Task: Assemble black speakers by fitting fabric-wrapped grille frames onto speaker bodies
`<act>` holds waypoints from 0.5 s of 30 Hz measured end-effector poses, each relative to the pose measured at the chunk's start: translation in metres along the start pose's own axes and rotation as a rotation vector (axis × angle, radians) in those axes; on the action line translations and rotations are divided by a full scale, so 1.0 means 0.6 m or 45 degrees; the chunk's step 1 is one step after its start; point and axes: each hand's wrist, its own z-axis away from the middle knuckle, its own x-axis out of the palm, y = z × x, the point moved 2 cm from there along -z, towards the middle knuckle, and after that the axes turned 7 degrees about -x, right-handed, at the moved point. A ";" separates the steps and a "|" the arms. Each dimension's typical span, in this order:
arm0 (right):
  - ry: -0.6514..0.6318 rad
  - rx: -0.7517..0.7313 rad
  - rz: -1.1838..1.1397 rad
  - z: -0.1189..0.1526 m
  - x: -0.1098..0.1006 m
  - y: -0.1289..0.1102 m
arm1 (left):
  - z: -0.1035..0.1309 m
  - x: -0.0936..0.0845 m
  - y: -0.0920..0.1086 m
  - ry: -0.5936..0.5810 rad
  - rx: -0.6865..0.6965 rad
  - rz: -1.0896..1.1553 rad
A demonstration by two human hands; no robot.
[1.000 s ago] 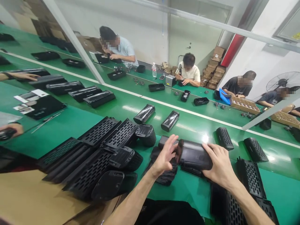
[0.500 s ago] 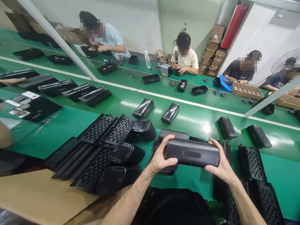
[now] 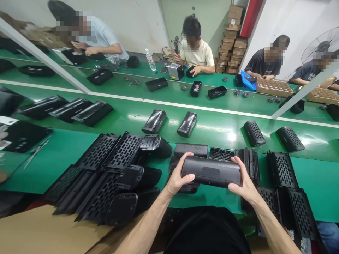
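Observation:
A long black plastic speaker housing [image 3: 212, 170] is held level between my two hands, over the near green bench. My left hand [image 3: 178, 178] grips its left end, thumb in front and fingers over the top. At the opposite end my right hand [image 3: 245, 185] grips it the same way. An oval recess shows on the side facing me. Just behind lie another black housing [image 3: 191, 149] and a perforated grille panel [image 3: 221, 154]. Stacked grille panels [image 3: 99, 151] and rounded housings [image 3: 129, 177] sit to the left. More grille panels [image 3: 284, 169] stand on the right.
Beyond the bench runs a green conveyor belt [image 3: 219, 130] carrying several black housings [image 3: 154, 121]. Several co-workers [image 3: 198, 49] sit along its far side. White slanted posts [image 3: 53, 58] cross the view on both sides. A cardboard sheet [image 3: 53, 229] lies at lower left.
My view has shifted, so the far workers appear higher and further left. The housing stays in both hands, slightly turned. The belt's housings at left have changed position.

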 end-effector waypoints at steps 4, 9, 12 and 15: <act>0.044 0.047 -0.084 0.009 0.006 -0.010 | 0.004 -0.008 0.011 -0.068 0.016 -0.070; 0.121 0.061 -0.080 0.009 0.014 -0.003 | -0.001 -0.009 0.010 -0.034 0.022 -0.169; 0.106 0.043 -0.027 0.007 0.014 0.008 | -0.004 0.000 -0.005 0.011 -0.001 -0.164; 0.138 0.035 0.030 0.004 0.014 0.020 | -0.011 0.006 -0.017 0.066 -0.032 -0.121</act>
